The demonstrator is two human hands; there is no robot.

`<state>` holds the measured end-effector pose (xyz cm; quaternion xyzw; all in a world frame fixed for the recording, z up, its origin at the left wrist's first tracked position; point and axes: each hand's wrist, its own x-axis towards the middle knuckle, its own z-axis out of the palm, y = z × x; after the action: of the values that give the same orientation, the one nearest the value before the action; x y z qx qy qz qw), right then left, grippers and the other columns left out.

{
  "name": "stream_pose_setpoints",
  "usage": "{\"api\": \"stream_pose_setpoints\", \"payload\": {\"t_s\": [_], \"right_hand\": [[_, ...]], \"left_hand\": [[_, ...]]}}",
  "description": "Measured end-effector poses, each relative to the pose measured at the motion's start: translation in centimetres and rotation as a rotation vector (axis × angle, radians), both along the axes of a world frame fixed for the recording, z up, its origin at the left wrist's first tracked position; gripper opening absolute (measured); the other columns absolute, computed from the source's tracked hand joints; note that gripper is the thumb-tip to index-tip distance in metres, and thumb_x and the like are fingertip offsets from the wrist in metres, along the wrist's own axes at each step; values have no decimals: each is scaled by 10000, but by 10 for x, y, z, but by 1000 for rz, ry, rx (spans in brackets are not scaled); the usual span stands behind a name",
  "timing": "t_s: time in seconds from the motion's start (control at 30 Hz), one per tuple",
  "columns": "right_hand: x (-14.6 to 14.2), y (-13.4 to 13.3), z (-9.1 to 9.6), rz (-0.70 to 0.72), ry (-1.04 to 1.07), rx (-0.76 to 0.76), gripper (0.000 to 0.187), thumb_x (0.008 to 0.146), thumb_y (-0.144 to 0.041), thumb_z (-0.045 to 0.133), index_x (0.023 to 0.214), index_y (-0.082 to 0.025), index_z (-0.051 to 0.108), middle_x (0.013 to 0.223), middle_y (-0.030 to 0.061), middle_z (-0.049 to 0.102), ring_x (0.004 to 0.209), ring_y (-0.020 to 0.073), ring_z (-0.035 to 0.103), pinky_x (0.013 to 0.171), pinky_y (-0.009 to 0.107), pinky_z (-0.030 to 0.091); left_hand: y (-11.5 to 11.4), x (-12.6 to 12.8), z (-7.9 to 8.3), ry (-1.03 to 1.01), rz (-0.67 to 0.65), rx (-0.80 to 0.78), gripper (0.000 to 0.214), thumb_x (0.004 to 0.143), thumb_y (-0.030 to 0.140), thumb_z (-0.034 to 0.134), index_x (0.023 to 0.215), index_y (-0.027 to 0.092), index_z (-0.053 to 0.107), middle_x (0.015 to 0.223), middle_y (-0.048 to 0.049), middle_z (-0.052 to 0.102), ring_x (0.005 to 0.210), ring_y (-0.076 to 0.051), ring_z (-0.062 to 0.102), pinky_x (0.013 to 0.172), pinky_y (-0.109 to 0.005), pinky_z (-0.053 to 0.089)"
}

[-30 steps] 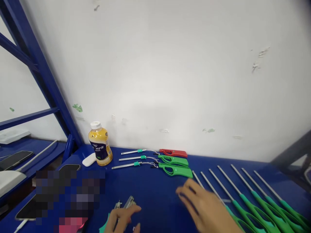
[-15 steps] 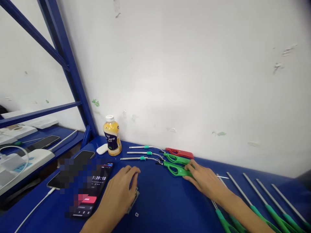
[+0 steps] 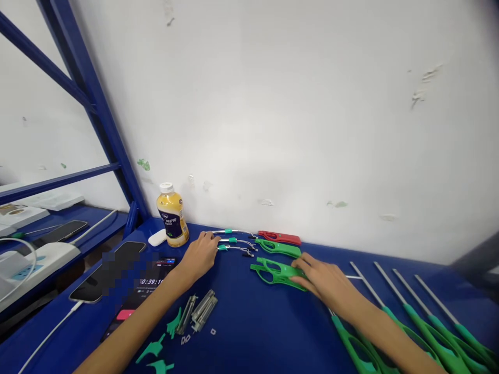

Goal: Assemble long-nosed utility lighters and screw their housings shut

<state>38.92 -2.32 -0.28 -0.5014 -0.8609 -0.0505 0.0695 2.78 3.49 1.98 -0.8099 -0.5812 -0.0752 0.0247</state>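
Observation:
My left hand [image 3: 198, 255] reaches forward and closes over the metal tubes [image 3: 234, 240] of three part-built lighters near the wall. My right hand [image 3: 325, 281] grips a green lighter handle [image 3: 273, 271], which lies a little apart from the others. Behind it a second green handle [image 3: 278, 248] and a red handle [image 3: 279, 238] lie against the wall, thin wires joining them to the tubes.
A yellow drink bottle [image 3: 172, 214] and a white case [image 3: 157, 237] stand at the back left. Two phones [image 3: 140, 291] lie at the left. Small metal parts [image 3: 198, 311] and green trigger pieces [image 3: 156, 348] sit near me. Several long green lighters [image 3: 421, 327] fan out at the right. Blue shelf frame [image 3: 89, 98].
My left hand left the small metal parts and reached forward to the tubes. My right hand has pulled the nearest green handle toward me, away from the other two.

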Motion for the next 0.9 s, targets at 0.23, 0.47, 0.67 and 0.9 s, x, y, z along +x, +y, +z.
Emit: {"api": "stream_pose_setpoints", "payload": {"t_s": [0.23,0.47,0.67,0.9], "right_hand": [[-7,10,2,-59,5,-38,368,1046,-404,692,1339,-185,648,1290,88,695,1033,214,725,864,414,638],[-16,-18,-1,-10,-5,-86,324,1045,-379,696,1296,-176,664,1241,77,708,994,200,728,838,394,641],[-35,-69,8,76,5,-119,269,998,-306,761,1224,-191,670,1185,58,700,867,187,747,702,331,633],[-55,-133,5,81,68,-89,210,995,-269,744,1164,-236,625,1191,58,665,716,210,756,555,332,562]], "left_hand": [[-1,-7,-7,29,-52,12,375,1047,379,709,1364,189,646,1374,-111,669,1152,-272,706,958,-488,620],[-27,-17,6,-1,-54,93,364,1044,381,716,1344,185,654,1344,-105,680,1114,-258,715,934,-470,629],[-93,-26,13,-104,-155,244,317,1131,223,415,1309,222,678,1252,-104,719,1081,-263,719,801,-370,640],[-189,-28,10,-254,-310,381,313,1143,239,399,1257,288,687,1112,4,798,971,-179,756,747,-240,612]]}}
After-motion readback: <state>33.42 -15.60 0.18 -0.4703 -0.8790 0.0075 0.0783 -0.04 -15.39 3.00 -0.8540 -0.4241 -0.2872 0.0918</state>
